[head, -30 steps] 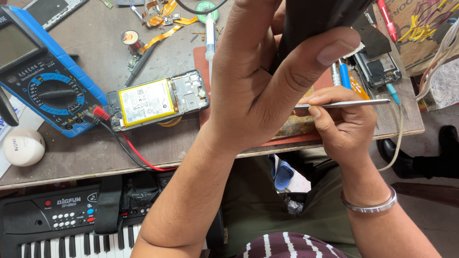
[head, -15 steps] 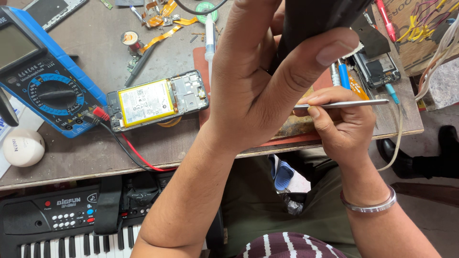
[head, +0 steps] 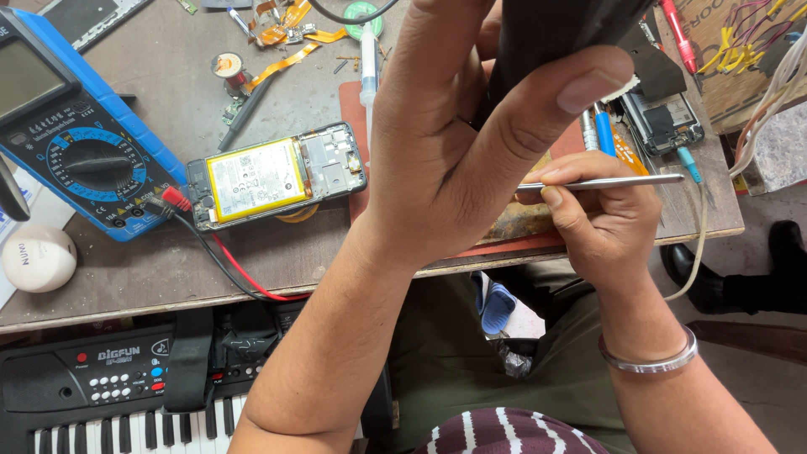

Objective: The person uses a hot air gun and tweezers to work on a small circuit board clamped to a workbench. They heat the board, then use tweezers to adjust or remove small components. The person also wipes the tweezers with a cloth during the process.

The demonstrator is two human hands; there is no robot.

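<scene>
My left hand [head: 454, 160] fills the centre of the frame, raised close to the camera and clenched around a dark object [head: 559, 29] at the top edge, thumb pressed across its front. Most of that object is cut off by the frame, so I cannot tell what it is.

My right hand [head: 601, 214], right of centre and lower, pinches a slim metal tool [head: 601, 182] like a pen. The tool's long axis runs nearly level, left to right. Its left end is hidden behind my left hand; the dark object sits up and left of the right hand.

Further out, on the counter [head: 168, 269]: an opened phone [head: 273, 175] with its yellow battery showing at centre left, and a blue multimeter [head: 76, 134] at upper left.
</scene>
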